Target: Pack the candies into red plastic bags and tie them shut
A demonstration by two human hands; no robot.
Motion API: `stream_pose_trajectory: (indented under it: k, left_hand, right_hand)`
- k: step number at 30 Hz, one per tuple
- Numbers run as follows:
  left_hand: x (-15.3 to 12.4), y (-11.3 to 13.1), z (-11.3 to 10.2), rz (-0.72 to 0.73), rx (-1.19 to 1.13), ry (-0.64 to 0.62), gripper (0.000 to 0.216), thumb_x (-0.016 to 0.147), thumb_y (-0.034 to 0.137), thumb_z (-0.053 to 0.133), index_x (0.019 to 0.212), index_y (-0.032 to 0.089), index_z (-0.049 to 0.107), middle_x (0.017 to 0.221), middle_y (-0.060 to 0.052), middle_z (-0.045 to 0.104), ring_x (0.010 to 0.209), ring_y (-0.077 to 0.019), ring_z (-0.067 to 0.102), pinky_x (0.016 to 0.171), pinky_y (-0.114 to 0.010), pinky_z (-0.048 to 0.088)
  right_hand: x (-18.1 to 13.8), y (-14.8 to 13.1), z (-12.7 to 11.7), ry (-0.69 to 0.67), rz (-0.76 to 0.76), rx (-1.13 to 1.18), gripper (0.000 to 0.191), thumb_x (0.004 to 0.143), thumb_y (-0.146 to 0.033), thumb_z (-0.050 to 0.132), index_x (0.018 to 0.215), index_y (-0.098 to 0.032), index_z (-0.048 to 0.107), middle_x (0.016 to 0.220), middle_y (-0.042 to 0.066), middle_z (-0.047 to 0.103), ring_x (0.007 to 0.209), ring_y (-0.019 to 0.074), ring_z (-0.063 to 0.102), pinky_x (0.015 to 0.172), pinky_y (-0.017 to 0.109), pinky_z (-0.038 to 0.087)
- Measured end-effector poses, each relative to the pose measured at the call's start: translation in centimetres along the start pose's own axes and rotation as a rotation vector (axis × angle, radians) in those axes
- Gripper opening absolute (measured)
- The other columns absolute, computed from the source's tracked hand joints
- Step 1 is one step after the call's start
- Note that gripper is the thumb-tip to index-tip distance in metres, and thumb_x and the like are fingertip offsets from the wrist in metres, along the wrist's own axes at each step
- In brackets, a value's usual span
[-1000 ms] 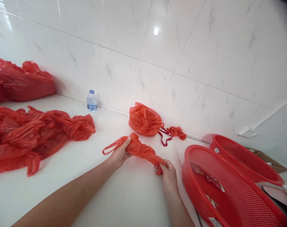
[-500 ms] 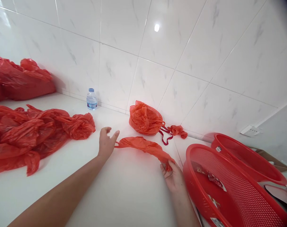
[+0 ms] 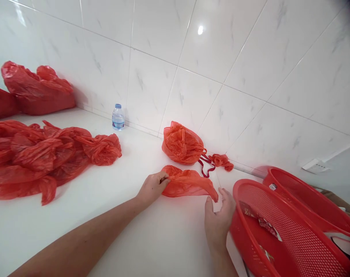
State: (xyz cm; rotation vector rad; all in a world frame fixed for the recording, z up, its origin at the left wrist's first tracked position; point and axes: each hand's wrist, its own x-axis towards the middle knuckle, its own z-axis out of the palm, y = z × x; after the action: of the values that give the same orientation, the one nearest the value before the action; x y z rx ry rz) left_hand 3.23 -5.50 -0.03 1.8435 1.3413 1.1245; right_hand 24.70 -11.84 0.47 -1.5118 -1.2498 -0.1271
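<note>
A thin red plastic bag (image 3: 188,184) lies bunched lengthwise on the white tabletop (image 3: 152,238). My left hand (image 3: 154,187) pinches its left end between thumb and fingers. At the other end, my right hand (image 3: 219,209) is open, thumb and fingers apart around the bag's tip without gripping it. Just behind sits a rounded bundle of red plastic bags (image 3: 182,144). Dark red straps (image 3: 206,167) trail from its right side, beside a small crumpled red bag (image 3: 222,161).
A large heap of red plastic bags (image 3: 56,150) spreads over the left, with full red bags (image 3: 39,92) behind it. A small water bottle (image 3: 118,117) stands by the tiled wall. Two red baskets fill the right: a near one (image 3: 302,227) holding wrappers, and a far one (image 3: 310,200).
My left hand has moved right and taken hold of the bag's left end. My right hand has let go of the other end and opened. The view has shifted slightly.
</note>
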Motion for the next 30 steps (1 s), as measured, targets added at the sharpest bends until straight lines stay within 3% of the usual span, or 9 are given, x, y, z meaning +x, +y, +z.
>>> stream_pose_trajectory:
  k: [4,9,12,15,18,20,22,25,30]
  left_hand:
    - [0.0,0.4,0.5,-0.155,-0.21,0.007,0.018,0.078,0.032,0.047,0.064,0.02,0.047,0.058,0.005,0.043,0.053,-0.0108,0.039,0.05,-0.023,0.028]
    - [-0.8,2.0,0.7,-0.125,-0.277,-0.041,0.016,0.076,0.03,0.051,0.065,0.019,0.052,0.063,0.003,0.051,0.059,-0.0121,0.044,0.055,-0.024,0.033]
    - [-1.4,3.0,0.6,-0.097,-0.483,-0.14,0.017,0.079,0.033,0.052,0.07,0.019,0.053,0.07,0.001,0.056,0.064,-0.0126,0.048,0.06,-0.024,0.038]
    - [-1.1,3.5,0.0,-0.16,-0.835,-0.251,0.022,0.081,0.04,0.053,0.076,0.018,0.051,0.068,0.001,0.057,0.059,-0.011,0.05,0.057,-0.023,0.04]
    - [0.2,3.7,-1.6,-0.215,-1.031,-0.123,0.027,0.078,0.042,0.059,0.074,0.018,0.048,0.063,0.004,0.053,0.052,-0.0079,0.048,0.051,-0.019,0.038]
    - [1.2,3.6,-3.1,-0.219,-1.044,0.008,0.028,0.075,0.041,0.063,0.073,0.018,0.047,0.061,0.006,0.052,0.049,-0.0065,0.046,0.049,-0.018,0.037]
    - [1.8,3.6,-4.4,-0.215,-0.991,0.072,0.028,0.073,0.041,0.064,0.073,0.018,0.048,0.061,0.006,0.052,0.049,-0.0065,0.046,0.048,-0.017,0.038]
    - [1.8,3.8,-5.2,-0.195,-0.894,0.013,0.029,0.074,0.042,0.064,0.074,0.018,0.049,0.065,0.004,0.055,0.052,-0.0078,0.05,0.049,-0.018,0.04]
    - [0.8,4.7,-4.4,-0.175,-0.716,-0.223,0.028,0.076,0.044,0.059,0.076,0.017,0.052,0.065,0.002,0.056,0.052,-0.0092,0.052,0.049,-0.021,0.041]
  right_hand:
    - [-2.3,-2.6,0.1,-0.053,-0.513,-0.058,0.027,0.082,-0.016,0.053,0.109,-0.02,0.056,0.112,0.012,0.053,0.111,0.0262,0.048,0.093,0.047,0.041]
    - [-4.1,-4.3,1.0,-0.16,-0.775,-0.05,0.031,0.079,-0.004,0.05,0.105,-0.019,0.057,0.106,0.009,0.058,0.109,0.0249,0.051,0.095,0.047,0.04]
    - [-3.4,-3.7,1.9,-0.248,-0.734,-0.003,0.029,0.083,-0.005,0.045,0.106,-0.019,0.057,0.097,0.007,0.063,0.1,0.0205,0.057,0.095,0.044,0.042]
    - [-1.8,-1.9,2.4,-0.321,-0.471,-0.085,0.029,0.088,-0.019,0.04,0.111,-0.02,0.058,0.097,0.009,0.065,0.094,0.0214,0.06,0.084,0.039,0.048]
    - [-0.4,-0.1,1.9,-0.442,-0.107,-0.204,0.028,0.087,-0.034,0.041,0.098,-0.023,0.064,0.078,0.007,0.066,0.073,0.0234,0.062,0.065,0.037,0.049]
    - [-0.2,0.5,1.2,-0.503,0.003,-0.23,0.024,0.085,-0.037,0.045,0.085,-0.025,0.066,0.065,0.004,0.063,0.059,0.0217,0.058,0.057,0.036,0.046]
    - [-0.6,0.5,0.7,-0.526,0.022,-0.231,0.018,0.082,-0.036,0.05,0.08,-0.026,0.066,0.065,0.004,0.062,0.059,0.0217,0.057,0.058,0.036,0.044]
    - [-1.8,-0.8,0.7,-0.497,0.017,-0.16,0.02,0.077,-0.032,0.056,0.094,-0.029,0.067,0.077,0.005,0.065,0.071,0.0234,0.06,0.064,0.037,0.046]
    - [-2.4,-3.4,2.6,-0.54,-0.386,-0.073,0.041,0.084,-0.015,0.04,0.115,-0.029,0.061,0.111,0.008,0.062,0.104,0.0235,0.055,0.089,0.04,0.045]
